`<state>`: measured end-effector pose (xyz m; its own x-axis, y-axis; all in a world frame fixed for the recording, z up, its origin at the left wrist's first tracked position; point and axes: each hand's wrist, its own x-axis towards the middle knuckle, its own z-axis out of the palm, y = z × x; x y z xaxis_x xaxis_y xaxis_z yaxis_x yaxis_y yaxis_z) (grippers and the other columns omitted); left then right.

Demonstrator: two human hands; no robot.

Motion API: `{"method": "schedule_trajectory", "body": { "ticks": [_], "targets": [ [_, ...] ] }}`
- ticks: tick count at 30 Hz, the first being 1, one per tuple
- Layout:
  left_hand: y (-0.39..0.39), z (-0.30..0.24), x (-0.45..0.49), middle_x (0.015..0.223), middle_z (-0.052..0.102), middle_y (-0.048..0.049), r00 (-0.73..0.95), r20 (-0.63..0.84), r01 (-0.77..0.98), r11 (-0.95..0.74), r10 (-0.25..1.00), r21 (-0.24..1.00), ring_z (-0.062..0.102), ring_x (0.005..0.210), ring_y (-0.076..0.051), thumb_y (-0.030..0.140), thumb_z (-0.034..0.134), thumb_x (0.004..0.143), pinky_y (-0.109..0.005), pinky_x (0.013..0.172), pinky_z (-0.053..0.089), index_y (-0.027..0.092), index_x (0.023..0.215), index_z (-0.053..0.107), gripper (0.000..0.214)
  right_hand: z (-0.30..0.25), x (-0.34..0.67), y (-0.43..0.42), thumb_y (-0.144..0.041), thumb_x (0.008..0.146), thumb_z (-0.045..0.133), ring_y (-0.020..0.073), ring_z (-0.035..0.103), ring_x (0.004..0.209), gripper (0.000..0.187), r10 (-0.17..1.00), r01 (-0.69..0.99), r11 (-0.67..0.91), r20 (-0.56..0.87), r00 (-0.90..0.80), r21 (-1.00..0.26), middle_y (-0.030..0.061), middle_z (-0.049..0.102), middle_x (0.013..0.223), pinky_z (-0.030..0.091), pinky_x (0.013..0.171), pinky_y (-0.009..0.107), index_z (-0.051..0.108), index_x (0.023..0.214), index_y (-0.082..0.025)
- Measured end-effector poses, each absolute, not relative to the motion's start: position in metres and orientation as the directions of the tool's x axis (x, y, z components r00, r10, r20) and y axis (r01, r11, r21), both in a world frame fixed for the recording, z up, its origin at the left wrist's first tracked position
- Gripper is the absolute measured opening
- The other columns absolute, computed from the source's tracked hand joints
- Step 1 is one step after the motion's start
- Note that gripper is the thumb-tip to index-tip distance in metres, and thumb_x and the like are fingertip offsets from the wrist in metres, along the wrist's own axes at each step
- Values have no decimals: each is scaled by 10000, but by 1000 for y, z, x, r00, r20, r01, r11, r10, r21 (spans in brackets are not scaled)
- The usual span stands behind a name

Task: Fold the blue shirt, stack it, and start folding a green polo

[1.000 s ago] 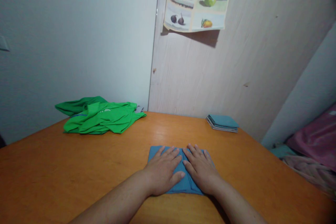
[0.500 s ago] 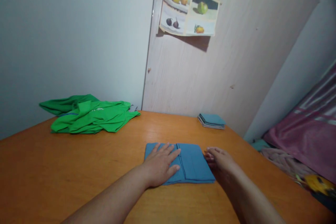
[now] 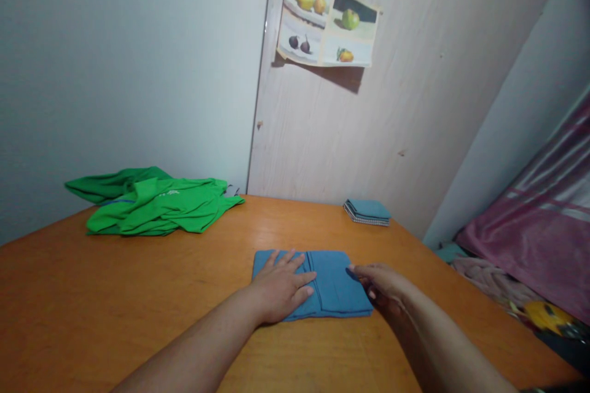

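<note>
- Since the flat, rectangular bundle of folded blue fabric looks like plain woven cloth, I'd bet it's light and floppy, nothing that'll break on you.
- It's lying on the orange-brown wooden counter, right in front of the person, with both bare hands at it.
- The left hand is spread palm-down over the left part, fingers loose and grasping nothing. Good anchor imo: the counter looks smooth, so I'd guess the cloth could skate around without a palm on it.
- The right hand is at the right edge, fingers curled in with the tips right by the border. Can't honestly tell if they've pinched the fabric or are just touching it, the hand itself blocks the view.
- Layers show along the near edge, and a seam-like overlap runs front to back just beside the left hand's fingertips. Soft stacked layers probably slip over each other, so grab only the top one and I reckon the rest shears out of line.
- Best hold, if you ask me: fingers under the right edge, thumb on top, all layers caught together.
- Middle's a bad spot to pinch, it'd likely just bunch up.
- No stiffness to count on either; I'd expect an unsupported side to sag.
</note>
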<state>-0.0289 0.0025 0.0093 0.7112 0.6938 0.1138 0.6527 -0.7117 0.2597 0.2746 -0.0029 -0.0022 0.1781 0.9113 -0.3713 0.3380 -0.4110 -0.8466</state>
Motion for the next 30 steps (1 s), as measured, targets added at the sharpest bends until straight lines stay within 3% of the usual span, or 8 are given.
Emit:
{"method": "schedule_trajectory", "body": {
  "ticks": [3,9,14,19,25,30],
  "targets": [
    [3,9,-29,1621,298,-64,712,114,652,-713,692,258,197,1501,-336,613,261,1001,-635,1170,85,398,1447,481,541,-5,274,1,-529,781,652,63,261,295,466,905,364,-425,-391,167,-829,-52,367,326,123,331,203,450,502,-214],
    [3,10,-29,1620,301,-62,713,114,650,-714,691,260,201,1500,-338,613,266,999,-638,1167,95,407,1444,480,535,-8,270,4,-326,677,683,68,269,332,269,943,344,-329,-286,172,-879,-86,371,374,117,361,207,457,571,-225],
    [2,10,-29,1620,302,-54,713,113,649,-713,692,266,192,1504,-331,608,268,1001,-636,1171,86,403,1445,480,532,-12,263,2,-343,683,621,92,394,444,198,971,288,-211,-166,174,-934,-77,433,503,259,423,216,462,659,-228],
    [2,10,-28,1619,303,-53,710,105,656,-708,697,261,187,1504,-336,610,270,999,-643,1168,89,406,1448,474,534,-12,255,2,-393,688,623,104,411,501,237,972,332,-123,-46,231,-935,-74,446,552,284,474,226,444,669,-240],
    [0,12,-27,1602,345,-52,713,129,649,-718,689,252,226,1489,-348,585,294,1002,-659,1158,109,396,1427,502,509,9,245,5,-384,729,594,138,451,560,195,947,596,54,231,224,-801,-48,476,578,317,511,250,460,693,-247],
    [-1,13,-26,1572,404,-20,726,158,623,-737,670,262,260,1469,-365,547,343,996,-693,1135,146,377,1407,518,478,37,226,1,-344,782,580,156,504,608,150,920,800,112,367,141,-589,-22,546,631,313,546,260,487,730,-239]
  ]
}}
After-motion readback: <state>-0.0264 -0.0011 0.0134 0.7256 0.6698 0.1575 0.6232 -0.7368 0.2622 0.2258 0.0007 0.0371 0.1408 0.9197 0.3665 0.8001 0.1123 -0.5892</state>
